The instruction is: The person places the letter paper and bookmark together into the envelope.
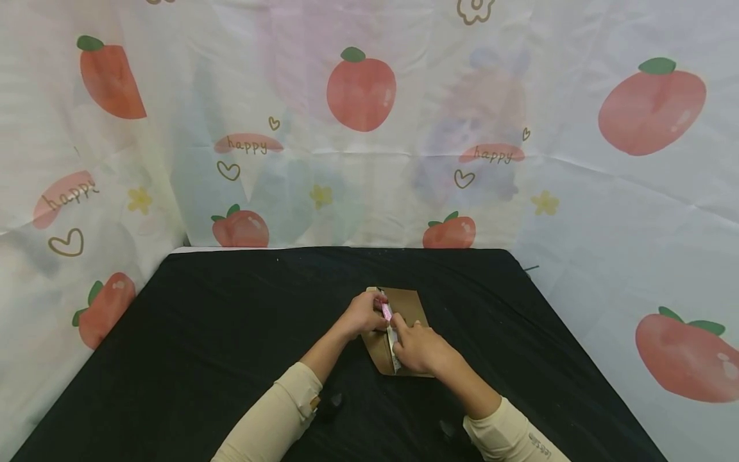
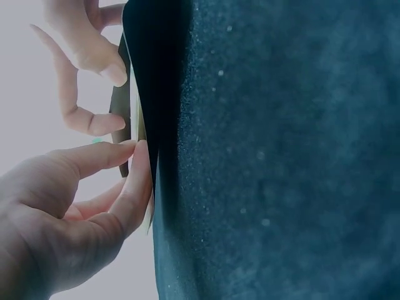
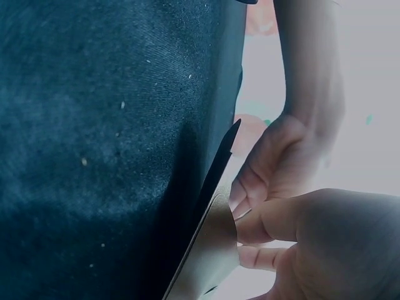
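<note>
On the black cloth a brown cardboard folder (image 1: 411, 307) lies spread with its flaps raised. Along its middle runs a thin pink-and-white strip (image 1: 387, 312); its exact kind cannot be made out. My left hand (image 1: 365, 312) is at the folder's upper left, thumb and fingertips pinching the strip. In the left wrist view my left hand (image 2: 69, 206) meets a thin pale edge beside the dark flap (image 2: 123, 94). From the right, my right hand (image 1: 421, 348) presses the strip with an extended index finger, thumb apart below it. Its fingertips touch the brown card (image 3: 215, 250) in the right wrist view.
A black cloth (image 1: 242, 333) covers the table, whose far edge meets a white curtain (image 1: 312, 186) printed with fruit, hearts and flowers. The curtain also hangs along both sides. Small dark objects (image 1: 335, 401) show faintly near my forearms.
</note>
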Demonstrator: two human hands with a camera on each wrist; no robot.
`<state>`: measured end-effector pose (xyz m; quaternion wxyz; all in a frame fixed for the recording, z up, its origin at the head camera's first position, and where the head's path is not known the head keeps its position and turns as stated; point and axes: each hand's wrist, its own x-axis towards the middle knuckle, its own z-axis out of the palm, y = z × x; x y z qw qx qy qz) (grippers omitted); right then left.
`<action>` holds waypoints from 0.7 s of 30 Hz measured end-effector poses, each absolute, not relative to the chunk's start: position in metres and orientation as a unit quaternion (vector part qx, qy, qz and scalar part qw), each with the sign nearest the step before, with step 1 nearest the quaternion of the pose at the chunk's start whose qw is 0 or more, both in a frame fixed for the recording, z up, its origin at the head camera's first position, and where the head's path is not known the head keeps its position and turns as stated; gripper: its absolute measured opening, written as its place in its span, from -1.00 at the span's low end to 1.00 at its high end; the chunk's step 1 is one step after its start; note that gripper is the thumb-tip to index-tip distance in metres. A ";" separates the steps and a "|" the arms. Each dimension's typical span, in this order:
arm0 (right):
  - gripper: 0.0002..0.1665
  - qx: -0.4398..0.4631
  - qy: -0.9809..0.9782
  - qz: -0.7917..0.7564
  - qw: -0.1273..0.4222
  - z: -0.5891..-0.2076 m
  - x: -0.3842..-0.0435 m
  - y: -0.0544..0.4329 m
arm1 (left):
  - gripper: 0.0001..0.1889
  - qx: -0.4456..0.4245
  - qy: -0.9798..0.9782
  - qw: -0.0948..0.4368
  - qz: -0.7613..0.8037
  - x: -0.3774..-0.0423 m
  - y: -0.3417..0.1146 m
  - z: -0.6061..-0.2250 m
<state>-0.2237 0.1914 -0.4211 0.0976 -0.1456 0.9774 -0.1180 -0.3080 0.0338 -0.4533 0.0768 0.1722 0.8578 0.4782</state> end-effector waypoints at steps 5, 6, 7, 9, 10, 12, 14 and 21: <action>-0.73 -0.145 0.978 -0.114 0.093 -0.421 -0.223 0.191 | -0.46 0.177 0.855 0.069 0.483 -0.309 0.029 -0.452; -0.74 -0.143 0.979 -0.114 0.093 -0.421 -0.223 0.191 | -0.45 0.179 0.851 0.069 0.489 -0.309 0.027 -0.451; -0.74 -0.142 0.979 -0.113 0.093 -0.421 -0.223 0.192 | -0.45 0.180 0.848 0.069 0.493 -0.308 0.026 -0.450; -0.75 -0.138 0.980 -0.111 0.095 -0.422 -0.223 0.192 | -0.45 0.180 0.843 0.075 0.501 -0.307 0.022 -0.449; -0.76 -0.137 0.980 -0.110 0.096 -0.422 -0.223 0.192 | -0.45 0.181 0.841 0.079 0.504 -0.307 0.020 -0.449; -0.76 -0.136 0.981 -0.106 0.094 -0.423 -0.223 0.193 | -0.48 0.182 0.836 0.087 0.510 -0.306 0.014 -0.448; -0.76 -0.139 0.981 -0.098 0.089 -0.423 -0.222 0.193 | -0.50 0.183 0.834 0.092 0.513 -0.306 0.009 -0.447; -0.64 -0.131 0.986 -0.074 0.074 -0.427 -0.220 0.191 | -0.60 0.194 0.856 0.061 0.475 -0.301 -0.018 -0.440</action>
